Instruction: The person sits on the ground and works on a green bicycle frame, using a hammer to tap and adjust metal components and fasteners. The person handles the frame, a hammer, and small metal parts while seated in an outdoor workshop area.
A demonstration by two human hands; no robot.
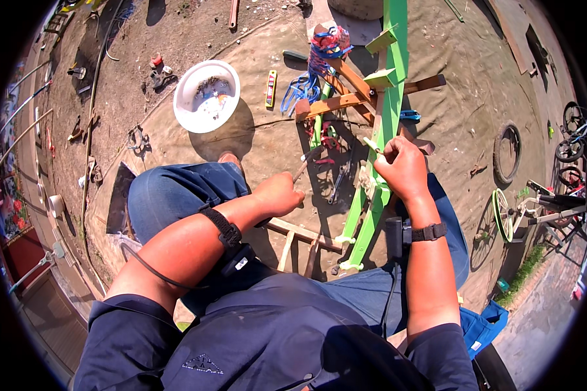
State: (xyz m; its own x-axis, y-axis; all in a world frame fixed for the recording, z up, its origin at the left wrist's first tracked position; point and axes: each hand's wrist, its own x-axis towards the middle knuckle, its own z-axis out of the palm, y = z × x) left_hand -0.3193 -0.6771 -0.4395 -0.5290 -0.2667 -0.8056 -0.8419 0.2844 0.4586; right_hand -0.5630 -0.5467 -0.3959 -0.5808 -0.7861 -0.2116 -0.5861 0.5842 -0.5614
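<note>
My left hand is closed round the handle of a small hammer, its dark head pointing away from me. On the right, my right hand pinches a short pale-green piece between thumb and fingertips; its exact kind is too small to tell. Beneath that hand runs a long bright-green metal frame, with small plates sticking out from its side. Part of the frame is hidden by my right hand. The frame lies across a brown wooden stand wrapped at one end with blue and red cord.
A white basin with small bits inside stands ahead on the left, near a yellow spirit level. A low wooden frame lies between my legs. Further right are a loose tyre and a bicycle.
</note>
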